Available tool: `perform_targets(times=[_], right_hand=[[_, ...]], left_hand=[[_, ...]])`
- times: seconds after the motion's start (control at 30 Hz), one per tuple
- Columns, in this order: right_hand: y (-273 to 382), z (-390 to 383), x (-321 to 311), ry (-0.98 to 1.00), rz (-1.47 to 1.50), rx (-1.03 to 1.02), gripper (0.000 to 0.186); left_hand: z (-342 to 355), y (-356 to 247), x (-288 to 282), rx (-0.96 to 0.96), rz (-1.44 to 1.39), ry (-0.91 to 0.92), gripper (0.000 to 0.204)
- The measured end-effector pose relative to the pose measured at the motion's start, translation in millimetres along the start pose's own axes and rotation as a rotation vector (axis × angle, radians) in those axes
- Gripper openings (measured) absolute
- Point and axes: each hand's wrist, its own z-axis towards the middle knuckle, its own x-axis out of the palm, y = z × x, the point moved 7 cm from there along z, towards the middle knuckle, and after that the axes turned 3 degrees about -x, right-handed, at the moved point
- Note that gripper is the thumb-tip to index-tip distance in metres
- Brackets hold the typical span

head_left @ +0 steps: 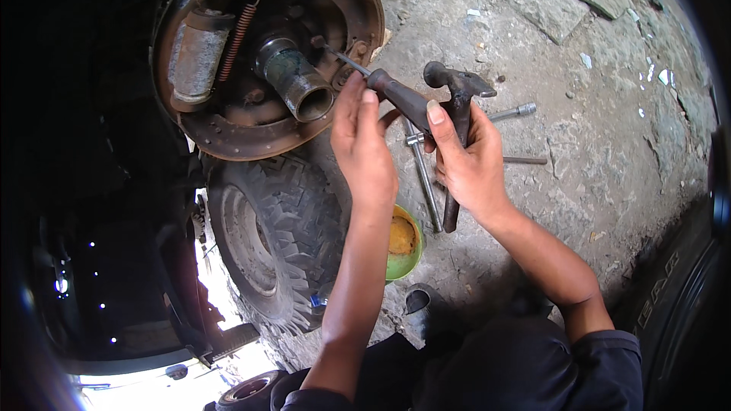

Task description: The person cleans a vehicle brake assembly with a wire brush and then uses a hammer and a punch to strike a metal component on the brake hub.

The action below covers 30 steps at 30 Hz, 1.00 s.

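My left hand (364, 148) steadies a screwdriver (403, 99) where its dark handle meets the shaft, fingers mostly straight against it. The blade points up and left into a rusty drum brake assembly (266, 123), its tip close to a small fitting right of the hub tube (293, 80). My right hand (476, 164) grips a hammer (461, 106) by the handle, head upward; its thumb rests at the butt of the screwdriver. A reddish coil spring (237, 42) and a grey brake shoe (196, 61) show on the assembly's left side.
Under the brake lies a knobbly tyre (304, 213). A socket wrench (425, 179) and a metal rod (525, 160) lie on rough stony ground. A green bowl (411, 262) with yellowish contents and a metal cup (417, 312) sit near my arms. Another tyre (670, 312) borders the right.
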Motion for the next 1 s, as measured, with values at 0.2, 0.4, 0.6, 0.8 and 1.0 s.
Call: perform_targets(times=[0.2, 0.4, 0.6, 0.8, 1.0], right_hand=[[9.1, 8.6, -6.4, 0.014, -0.052, 0.022, 0.034], [17.5, 14.1, -5.8, 0.025, -0.087, -0.061, 0.035], [25.4, 17.3, -10.5, -0.004, -0.052, -0.147, 0.036], [17.0, -13.8, -30.0, -0.004, 0.162, -0.414, 0.037], [21.3, -25.1, -25.5, 0.112, 0.117, -0.57, 0.037]], left_hand=[[-23.6, -43.2, 37.3, 0.772, 1.021, 0.084, 0.058], [6.8, -44.4, 64.4, 0.901, 1.162, 0.333, 0.025], [21.9, -49.2, 83.6, 0.954, 1.171, 0.393, 0.018], [28.4, -52.3, 85.8, 0.977, 1.119, 0.331, 0.021], [27.4, -48.8, 81.7, 0.995, 1.112, 0.289, 0.021]])
